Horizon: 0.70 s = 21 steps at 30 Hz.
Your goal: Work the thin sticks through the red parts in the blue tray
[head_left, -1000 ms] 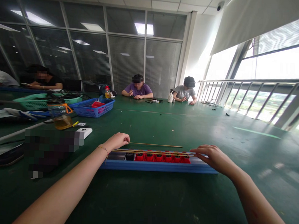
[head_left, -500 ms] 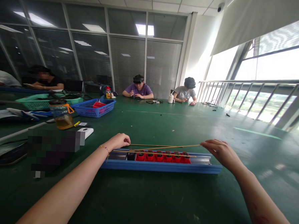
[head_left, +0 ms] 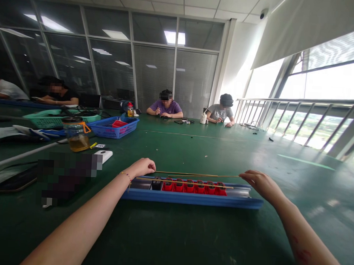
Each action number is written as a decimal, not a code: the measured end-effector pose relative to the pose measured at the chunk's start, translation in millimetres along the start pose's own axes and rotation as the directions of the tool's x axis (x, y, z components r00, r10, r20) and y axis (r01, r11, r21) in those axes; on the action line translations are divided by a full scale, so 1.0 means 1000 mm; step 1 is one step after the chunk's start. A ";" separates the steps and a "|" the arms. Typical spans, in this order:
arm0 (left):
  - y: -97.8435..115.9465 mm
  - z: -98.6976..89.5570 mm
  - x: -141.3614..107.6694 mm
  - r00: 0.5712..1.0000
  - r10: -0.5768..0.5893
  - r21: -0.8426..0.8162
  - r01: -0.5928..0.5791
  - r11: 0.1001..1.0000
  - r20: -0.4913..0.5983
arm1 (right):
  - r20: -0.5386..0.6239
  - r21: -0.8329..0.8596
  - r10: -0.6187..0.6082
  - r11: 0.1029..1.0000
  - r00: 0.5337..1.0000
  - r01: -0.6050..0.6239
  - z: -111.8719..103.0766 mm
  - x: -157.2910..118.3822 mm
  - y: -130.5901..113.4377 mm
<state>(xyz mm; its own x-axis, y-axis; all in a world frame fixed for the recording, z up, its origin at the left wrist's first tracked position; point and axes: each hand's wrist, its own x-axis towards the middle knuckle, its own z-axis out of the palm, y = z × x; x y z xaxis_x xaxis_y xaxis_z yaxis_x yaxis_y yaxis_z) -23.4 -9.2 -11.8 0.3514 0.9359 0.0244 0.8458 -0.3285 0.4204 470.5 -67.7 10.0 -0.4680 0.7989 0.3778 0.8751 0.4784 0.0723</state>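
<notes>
My left hand is closed in a pinch on the left end of one thin yellowish stick. On the right, my right hand pinches the right end of a second thin stick. The two sticks run nearly level and overlap behind a long blue channel with a silvery inside. A third thin stick lies lengthwise over the channel. Inside sit several red holders with dark tops in a row, and a black block at their left.
To the left are a jar of amber liquid, a blue basket, a green basket, a dark phone and a white device. Across the green table sit several people; a white bottle stands near one.
My right hand has come down slightly, and its stick is now closer to level and nearer the other stick. My left hand keeps its pinch. The whole view has shifted a little.
</notes>
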 end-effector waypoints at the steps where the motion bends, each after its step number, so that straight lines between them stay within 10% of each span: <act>1: 0.001 0.000 -0.001 1.000 -0.001 0.004 0.001 1.000 -0.003 | 0.012 -0.001 0.002 1.000 1.000 -0.002 0.002 0.003 -0.002; 21: -0.005 0.003 0.003 1.000 0.010 0.026 -0.010 1.000 0.003 | 0.269 0.141 0.032 0.987 0.963 -0.073 0.036 0.076 -0.048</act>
<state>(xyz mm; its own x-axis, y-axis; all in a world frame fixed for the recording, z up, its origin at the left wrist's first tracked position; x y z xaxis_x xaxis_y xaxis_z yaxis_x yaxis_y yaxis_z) -25.5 -4.7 -16.2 0.3612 0.9321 0.0257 0.8523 -0.3412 0.3964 388.8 -16.4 2.1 -0.4552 0.8825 0.1180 0.8806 0.4658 -0.0866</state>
